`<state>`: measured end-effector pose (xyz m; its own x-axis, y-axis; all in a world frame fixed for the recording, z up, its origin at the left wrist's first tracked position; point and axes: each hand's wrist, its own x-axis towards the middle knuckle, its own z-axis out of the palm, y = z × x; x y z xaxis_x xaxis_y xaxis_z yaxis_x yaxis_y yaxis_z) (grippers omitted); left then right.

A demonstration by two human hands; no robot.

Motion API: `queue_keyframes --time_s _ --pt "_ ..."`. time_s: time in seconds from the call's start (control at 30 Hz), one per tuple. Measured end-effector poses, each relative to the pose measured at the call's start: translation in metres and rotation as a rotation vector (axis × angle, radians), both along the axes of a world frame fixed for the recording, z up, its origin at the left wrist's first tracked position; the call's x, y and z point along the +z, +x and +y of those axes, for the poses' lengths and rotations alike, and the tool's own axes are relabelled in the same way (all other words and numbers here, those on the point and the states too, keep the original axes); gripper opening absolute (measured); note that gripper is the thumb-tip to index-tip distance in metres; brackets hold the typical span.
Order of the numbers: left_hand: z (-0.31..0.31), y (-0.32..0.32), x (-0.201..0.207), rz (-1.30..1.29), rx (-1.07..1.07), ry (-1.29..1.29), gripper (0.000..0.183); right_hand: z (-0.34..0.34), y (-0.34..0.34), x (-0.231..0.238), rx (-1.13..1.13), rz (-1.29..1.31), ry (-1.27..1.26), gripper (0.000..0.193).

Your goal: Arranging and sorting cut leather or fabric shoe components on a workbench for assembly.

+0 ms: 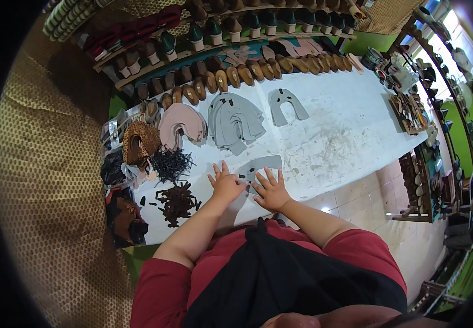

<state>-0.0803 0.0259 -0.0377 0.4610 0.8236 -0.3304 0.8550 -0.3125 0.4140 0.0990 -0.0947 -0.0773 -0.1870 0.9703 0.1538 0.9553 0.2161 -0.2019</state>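
A grey curved shoe-upper piece (265, 162) lies flat near the table's front edge, partly hidden under my hands. My right hand (272, 191) rests on it with fingers spread. My left hand (226, 185) is at its left side, fingers apart, with the thumb and fingertips by a small dark strip (242, 176). Whether the left hand touches that strip is hard to tell. Left of my left hand sits a pile of short dark brown strips (178, 203), and beyond it a heap of thin black strips (171, 165).
Stacks of grey uppers (235, 121) and pink uppers (180, 124) lie farther back, with a single grey U-shaped piece (288, 106) to their right. Wooden shoe lasts (222, 81) line the back edge. A tool tray (407, 113) stands at the right end; leopard-patterned pieces (141, 141) lie left.
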Motion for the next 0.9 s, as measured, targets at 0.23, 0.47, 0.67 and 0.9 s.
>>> queue_keyframes --time_s 0.23,0.47,0.67,0.9 --pt "-0.003 0.006 -0.013 -0.097 0.083 0.042 0.024 0.003 -0.001 0.003 0.018 0.001 -0.031 0.055" --pt "-0.005 0.01 -0.012 -0.201 0.04 0.009 0.018 0.005 0.002 0.007 0.008 0.04 -0.06 0.054" --pt "-0.014 0.004 -0.016 -0.249 -0.083 0.154 0.014 0.009 0.001 0.012 0.05 -0.025 -0.131 0.053" --pt "-0.026 -0.005 -0.001 -0.22 -0.292 0.346 0.015 -0.003 0.012 -0.007 -0.005 0.194 0.049 0.052"
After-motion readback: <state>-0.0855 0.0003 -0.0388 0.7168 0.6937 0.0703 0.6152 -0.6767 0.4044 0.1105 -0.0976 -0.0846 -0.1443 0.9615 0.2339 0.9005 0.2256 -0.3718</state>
